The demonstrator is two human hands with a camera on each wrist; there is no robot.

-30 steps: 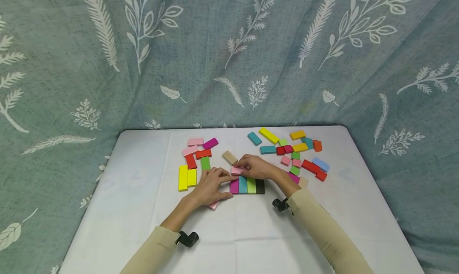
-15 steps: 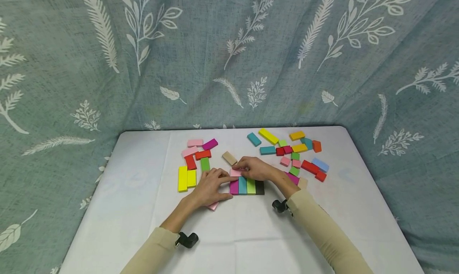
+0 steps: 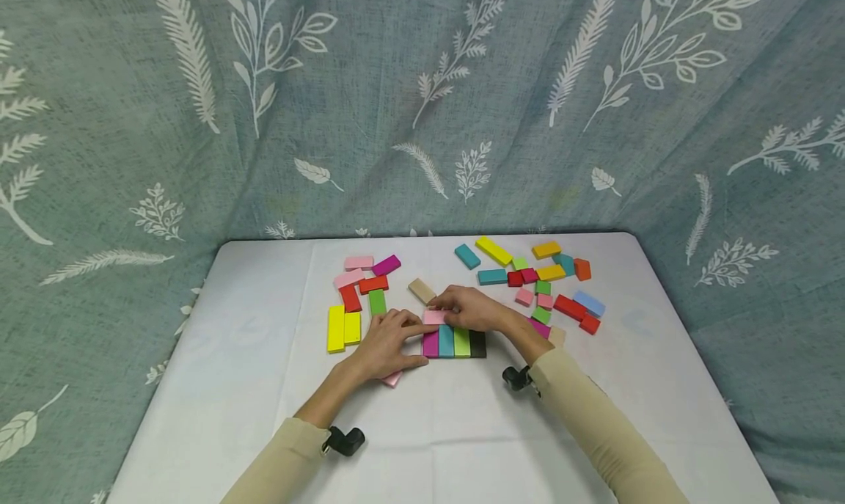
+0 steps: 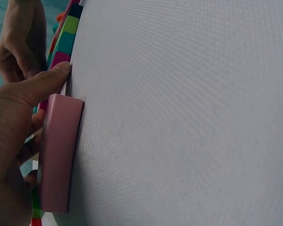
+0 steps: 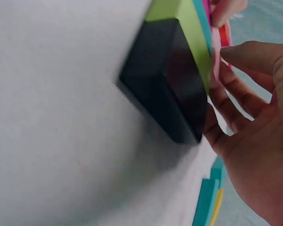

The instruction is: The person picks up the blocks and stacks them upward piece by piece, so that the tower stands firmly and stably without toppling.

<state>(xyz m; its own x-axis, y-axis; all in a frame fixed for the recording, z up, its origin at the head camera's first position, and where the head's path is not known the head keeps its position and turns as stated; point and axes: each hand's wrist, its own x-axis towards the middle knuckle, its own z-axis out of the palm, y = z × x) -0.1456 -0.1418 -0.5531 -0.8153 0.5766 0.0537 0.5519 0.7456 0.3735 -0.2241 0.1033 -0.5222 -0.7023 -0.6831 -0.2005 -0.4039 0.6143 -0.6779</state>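
On the head view I have both hands close together over the white tabletop. My right hand pinches the pink block between thumb and fingers, its grip drawn in about that block. The piece lies crosswise at the far ends of the magenta block and teal block. Next to those, side by side, sit the lime block and black block.

My left hand has its grip spread: the index finger reaches straight along the pink block's near edge, and the thumb touches the magenta block's near corner. I see nothing clasped there. On the left wrist view, a second pink block lies just beside that hand. Beyond the pink block, a tan block lies at a slant.
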